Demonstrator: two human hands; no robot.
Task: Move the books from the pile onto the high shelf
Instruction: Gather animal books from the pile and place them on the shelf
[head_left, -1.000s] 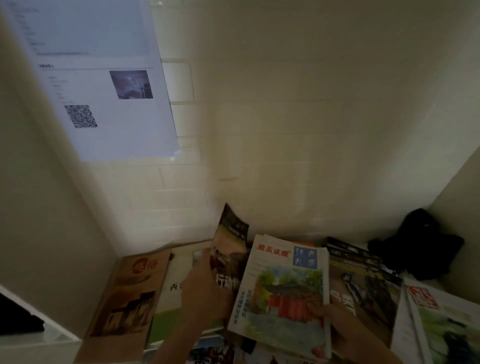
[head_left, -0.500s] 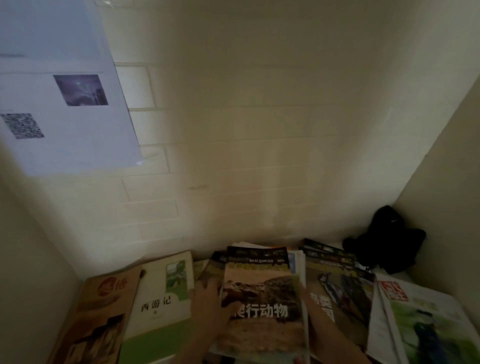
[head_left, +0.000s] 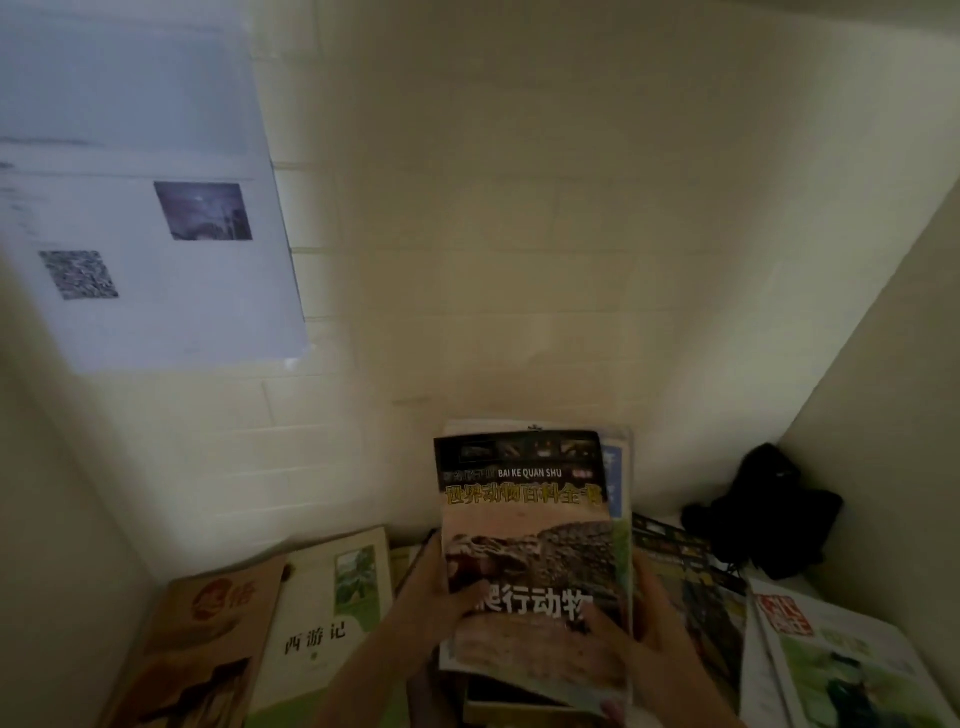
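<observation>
A small stack of books, topped by a reptile animal book (head_left: 530, 525) with a dark header, is held tilted up above the pile. My left hand (head_left: 434, 597) grips its left edge, thumb lying across the cover. My right hand (head_left: 644, 629) grips the right edge, thumb on the cover near the title. Around it lie other books: a brown-covered book (head_left: 208, 639) at the far left, a white and green book (head_left: 332, 618) beside it, a dark magazine (head_left: 691, 587) to the right and a white magazine (head_left: 841, 665) at the far right.
A white brick wall (head_left: 519, 260) rises behind the books, with a printed paper sheet (head_left: 140, 208) stuck at the upper left. A black bundle (head_left: 769, 514) sits in the right corner against a side wall (head_left: 893, 415). Another wall closes the left side.
The reptile book came to lie on top of the stack, and both hands have lifted that stack up from the pile. The view shifted slightly.
</observation>
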